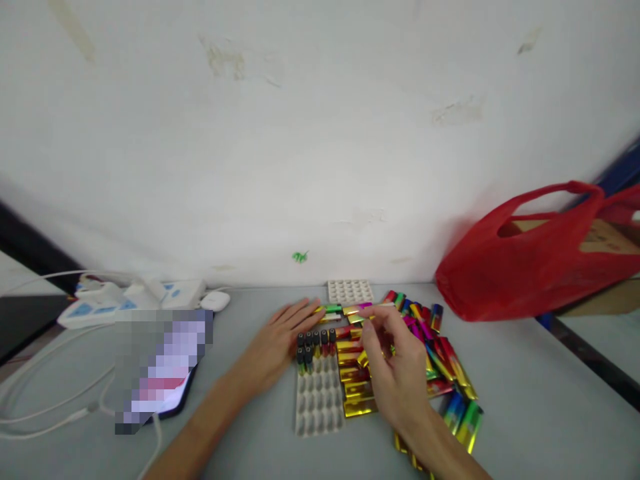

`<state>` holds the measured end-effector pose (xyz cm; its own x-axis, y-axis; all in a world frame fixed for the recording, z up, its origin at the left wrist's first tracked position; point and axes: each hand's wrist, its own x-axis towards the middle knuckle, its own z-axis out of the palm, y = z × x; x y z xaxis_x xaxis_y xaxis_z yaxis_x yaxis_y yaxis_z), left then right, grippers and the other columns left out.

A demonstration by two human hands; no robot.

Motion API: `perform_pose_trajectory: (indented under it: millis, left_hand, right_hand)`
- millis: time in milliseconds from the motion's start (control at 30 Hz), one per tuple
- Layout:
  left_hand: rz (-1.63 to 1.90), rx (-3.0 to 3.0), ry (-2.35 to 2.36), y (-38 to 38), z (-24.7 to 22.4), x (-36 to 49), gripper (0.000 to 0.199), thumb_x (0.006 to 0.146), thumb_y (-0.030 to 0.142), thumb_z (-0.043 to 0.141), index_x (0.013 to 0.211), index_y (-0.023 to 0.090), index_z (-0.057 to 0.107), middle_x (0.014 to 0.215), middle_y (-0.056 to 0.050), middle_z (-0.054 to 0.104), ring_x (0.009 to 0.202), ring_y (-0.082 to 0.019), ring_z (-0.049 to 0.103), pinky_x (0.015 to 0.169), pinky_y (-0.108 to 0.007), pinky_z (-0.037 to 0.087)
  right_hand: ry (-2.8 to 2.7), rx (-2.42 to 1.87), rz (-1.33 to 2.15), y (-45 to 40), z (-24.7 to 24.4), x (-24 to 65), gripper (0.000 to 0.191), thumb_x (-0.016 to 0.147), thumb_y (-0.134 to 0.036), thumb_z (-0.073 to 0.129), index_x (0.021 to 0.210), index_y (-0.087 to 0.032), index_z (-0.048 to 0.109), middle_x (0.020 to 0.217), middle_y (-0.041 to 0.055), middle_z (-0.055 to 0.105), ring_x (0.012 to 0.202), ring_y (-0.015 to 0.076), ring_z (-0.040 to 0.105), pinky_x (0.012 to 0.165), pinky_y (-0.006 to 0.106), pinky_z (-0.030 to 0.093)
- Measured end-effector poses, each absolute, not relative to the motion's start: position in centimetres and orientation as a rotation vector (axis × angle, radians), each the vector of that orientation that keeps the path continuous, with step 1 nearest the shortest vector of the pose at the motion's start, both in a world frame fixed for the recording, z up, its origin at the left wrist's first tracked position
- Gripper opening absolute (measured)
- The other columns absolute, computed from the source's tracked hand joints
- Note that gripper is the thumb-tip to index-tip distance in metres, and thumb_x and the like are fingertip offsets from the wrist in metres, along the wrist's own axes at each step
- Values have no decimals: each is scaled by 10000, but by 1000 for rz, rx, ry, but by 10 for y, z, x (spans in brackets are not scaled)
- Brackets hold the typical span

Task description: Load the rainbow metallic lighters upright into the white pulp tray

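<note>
A pale tray with rows of hollows lies in front of me. Several small black-topped pieces with shiny coloured bodies stand in its far rows. My left hand rests by the tray's far left corner, fingers stretched out, their tips at a green-and-yellow shiny sleeve. To the right of the tray, my right hand has thumb and forefinger pinched together; what lies between them is unclear. A gold-and-pink sleeve is near those fingertips. Gold sleeves lie in a column beside the tray, partly hidden by this hand.
A loose heap of coloured metallic sleeves spreads to the right. A second pale tray sits against the wall. At left are a phone, white cables and a power strip; a red bag stands at right.
</note>
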<state>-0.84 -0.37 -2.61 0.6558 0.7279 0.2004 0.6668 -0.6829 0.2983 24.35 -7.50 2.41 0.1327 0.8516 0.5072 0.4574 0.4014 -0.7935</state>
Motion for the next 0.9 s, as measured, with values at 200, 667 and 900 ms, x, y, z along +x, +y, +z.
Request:
perform_pose_trajectory:
  millis: [200,667,900]
  left_hand:
    - [453,2723,1226,-5,-20,-16,722,1011,0,520,1651,334,509,1715,-28,552,1632,-242,450,1370,-562,322]
    - [681,2732,1232,-14,-13,-15,259,1029,67,613,1222,177,746,1295,-115,808,1180,-292,757,1059,-469,625]
    - [518,2715,1444,-21,-4,-9,363,1009,52,628,1341,176,706,1155,-101,792,1078,-298,745,978,-454,627]
  right_hand:
    - [-1500,-1230,462,-73,23,244,153,1104,-270,541,1140,-239,686,854,-2,716,727,189,667,689,315,487]
    - [-1536,-1296,389,-70,22,249,163,1085,-262,538,1123,-243,695,727,-43,622,659,188,597,655,311,422]
    - [-1537,-1307,422,-68,18,250,156,1091,-264,542,1103,-244,696,726,-57,599,642,171,568,659,308,401]
